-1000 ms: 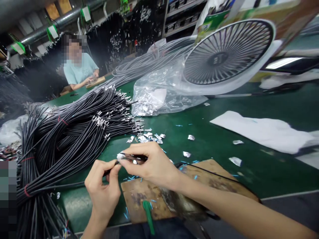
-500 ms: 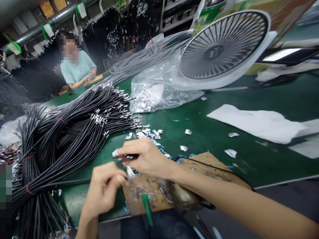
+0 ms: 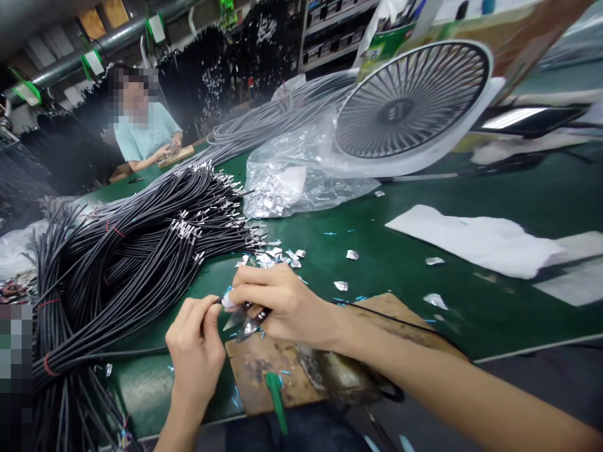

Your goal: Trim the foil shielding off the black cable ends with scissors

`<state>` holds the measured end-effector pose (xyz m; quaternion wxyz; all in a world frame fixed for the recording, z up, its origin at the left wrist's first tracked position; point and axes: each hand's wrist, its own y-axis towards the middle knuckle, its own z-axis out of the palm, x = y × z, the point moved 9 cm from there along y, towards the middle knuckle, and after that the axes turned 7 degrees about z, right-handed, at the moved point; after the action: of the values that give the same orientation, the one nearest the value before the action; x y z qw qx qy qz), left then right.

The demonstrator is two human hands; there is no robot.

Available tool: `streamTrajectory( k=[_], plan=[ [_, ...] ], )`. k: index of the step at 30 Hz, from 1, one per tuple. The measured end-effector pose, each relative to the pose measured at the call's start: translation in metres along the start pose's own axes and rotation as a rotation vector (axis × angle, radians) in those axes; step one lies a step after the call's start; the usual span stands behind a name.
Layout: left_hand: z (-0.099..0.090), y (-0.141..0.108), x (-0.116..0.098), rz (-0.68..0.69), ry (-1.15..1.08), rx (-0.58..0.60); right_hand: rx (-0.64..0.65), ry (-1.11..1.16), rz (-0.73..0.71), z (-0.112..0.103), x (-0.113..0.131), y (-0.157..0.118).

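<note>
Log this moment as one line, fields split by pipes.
left hand: pinching black cable | right hand: holding pointed metal tool, close to cable's end | nearby: wooden board, silver foil scraps, bundled black cables

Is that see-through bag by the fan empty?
No, the bag isn't empty: silvery scraps show through its clear plastic.

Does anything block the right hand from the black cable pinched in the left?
Nothing visible does: the right hand has its fingertips right where the black cable leaves the left hand. A small white bit shows there; what it is, I can't tell. The pointed metal tool in the right hand juts out below.
</note>
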<state>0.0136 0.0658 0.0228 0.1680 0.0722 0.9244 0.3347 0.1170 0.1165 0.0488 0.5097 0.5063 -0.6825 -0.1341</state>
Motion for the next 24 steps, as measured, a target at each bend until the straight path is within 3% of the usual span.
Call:
streamTrajectory(
  k=[2, 6, 8, 11, 14, 19, 24],
  plan=[
    [-0.002, 0.0, 0.003, -0.028, -0.005, -0.009, -0.025, 0.098, 0.051, 0.001, -0.004, 0.002],
    [-0.001, -0.003, 0.008, -0.063, -0.061, -0.002, -0.145, 0.278, 0.385, -0.001, -0.034, 0.006],
    [-0.005, -0.004, 0.008, -0.066, -0.077, -0.044, -0.242, 0.271, 0.499, -0.009, -0.047, 0.003],
    [-0.012, -0.004, 0.006, -0.075, -0.076, -0.105, -0.335, 0.117, 0.547, -0.026, -0.057, -0.001],
    [-0.018, -0.002, 0.006, -0.113, -0.002, -0.147, -0.286, -0.151, 0.459, -0.03, -0.044, 0.001],
    [-0.023, -0.002, 0.003, -0.093, 0.073, -0.22, -0.26, -0.626, 0.175, -0.015, 0.005, 0.001],
    [-0.02, -0.007, 0.004, -0.145, -0.02, -0.252, -0.22, -0.766, -0.041, 0.002, 0.028, -0.004]
  ],
)
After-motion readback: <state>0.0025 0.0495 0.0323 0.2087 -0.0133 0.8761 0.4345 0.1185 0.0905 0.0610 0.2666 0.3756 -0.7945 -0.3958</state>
